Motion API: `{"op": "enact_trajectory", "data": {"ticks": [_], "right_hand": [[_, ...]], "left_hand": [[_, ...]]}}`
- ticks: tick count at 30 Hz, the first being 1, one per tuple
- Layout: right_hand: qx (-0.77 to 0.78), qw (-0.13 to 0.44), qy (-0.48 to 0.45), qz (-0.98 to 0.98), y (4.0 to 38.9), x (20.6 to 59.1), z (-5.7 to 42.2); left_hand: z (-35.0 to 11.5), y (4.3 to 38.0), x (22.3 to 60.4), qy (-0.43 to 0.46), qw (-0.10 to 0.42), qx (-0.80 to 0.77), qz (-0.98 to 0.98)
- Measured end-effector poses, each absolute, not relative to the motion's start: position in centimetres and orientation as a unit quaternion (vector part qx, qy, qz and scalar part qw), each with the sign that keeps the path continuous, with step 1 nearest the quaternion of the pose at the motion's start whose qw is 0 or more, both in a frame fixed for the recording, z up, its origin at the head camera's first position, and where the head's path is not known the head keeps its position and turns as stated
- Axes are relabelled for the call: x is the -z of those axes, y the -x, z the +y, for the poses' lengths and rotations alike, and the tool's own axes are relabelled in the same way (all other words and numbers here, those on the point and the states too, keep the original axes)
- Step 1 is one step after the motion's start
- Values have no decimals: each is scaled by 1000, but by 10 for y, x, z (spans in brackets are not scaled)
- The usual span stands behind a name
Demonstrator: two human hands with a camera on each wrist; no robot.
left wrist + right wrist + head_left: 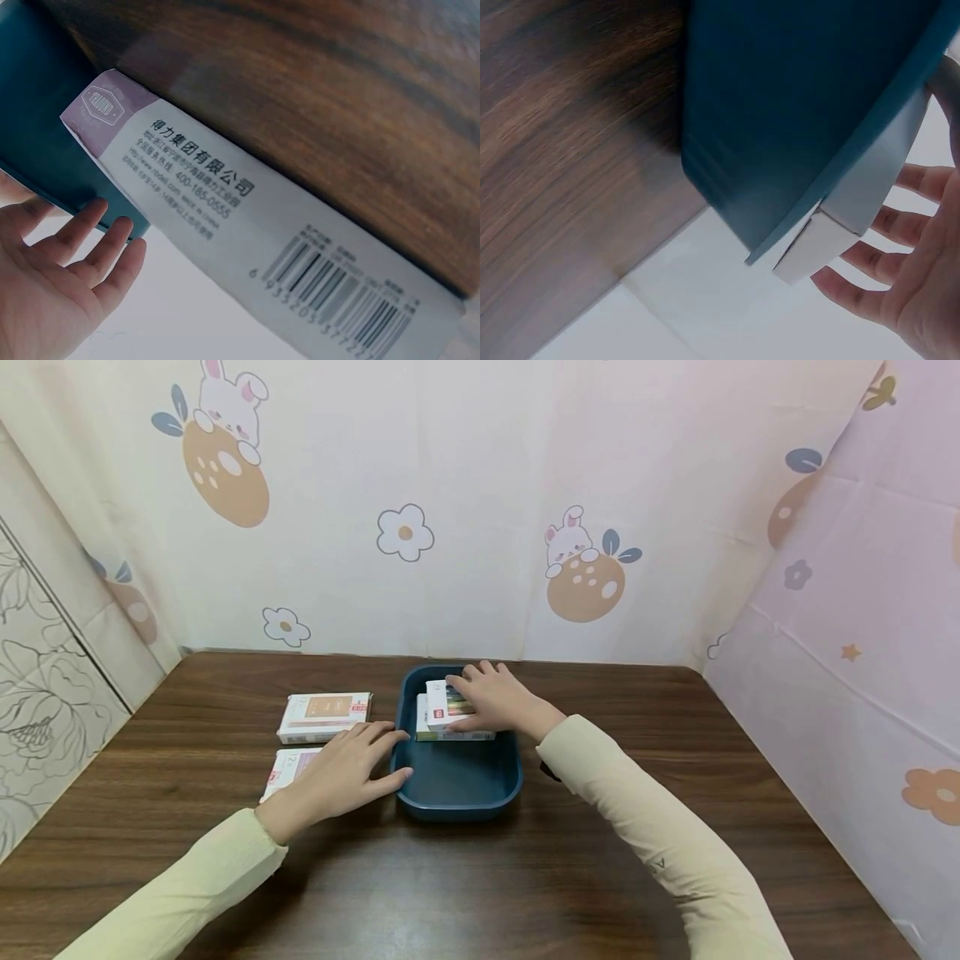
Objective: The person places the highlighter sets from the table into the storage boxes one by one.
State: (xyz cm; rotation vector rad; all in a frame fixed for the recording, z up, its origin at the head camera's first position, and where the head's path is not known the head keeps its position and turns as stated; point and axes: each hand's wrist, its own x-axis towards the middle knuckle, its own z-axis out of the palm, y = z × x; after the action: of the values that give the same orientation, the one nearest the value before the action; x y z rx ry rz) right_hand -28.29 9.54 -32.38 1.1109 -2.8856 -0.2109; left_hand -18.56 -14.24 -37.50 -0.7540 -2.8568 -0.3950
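Observation:
Inside the dark blue tray (457,781), a white box (437,708) with a red logo and coloured sticks shown on its face lies on top of another box (426,735). My right hand (498,697) grips the upper box, thumb at the near side and fingers over the far side. With fingers spread and fairly straight, my left hand (341,774) touches the tray's left rim. In the left wrist view its fingers (112,247) meet the tray edge. Partly under that hand lies a white and purple box (287,768), whose barcoded side (247,202) shows large there.
Left of the tray, a white box with an orange-brown panel (322,717) lies flat on the dark wooden table (600,877). A patterned curtain (480,585) hangs along the table's back edge and right side.

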Motion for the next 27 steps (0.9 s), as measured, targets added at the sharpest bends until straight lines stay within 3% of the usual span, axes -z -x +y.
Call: {"op": "enact_trajectory", "data": {"ticks": [27], "right_hand": [[77, -11, -327, -942, 299, 351, 78]], "left_hand": [[-142, 185, 375, 249, 78, 136, -956]]}}
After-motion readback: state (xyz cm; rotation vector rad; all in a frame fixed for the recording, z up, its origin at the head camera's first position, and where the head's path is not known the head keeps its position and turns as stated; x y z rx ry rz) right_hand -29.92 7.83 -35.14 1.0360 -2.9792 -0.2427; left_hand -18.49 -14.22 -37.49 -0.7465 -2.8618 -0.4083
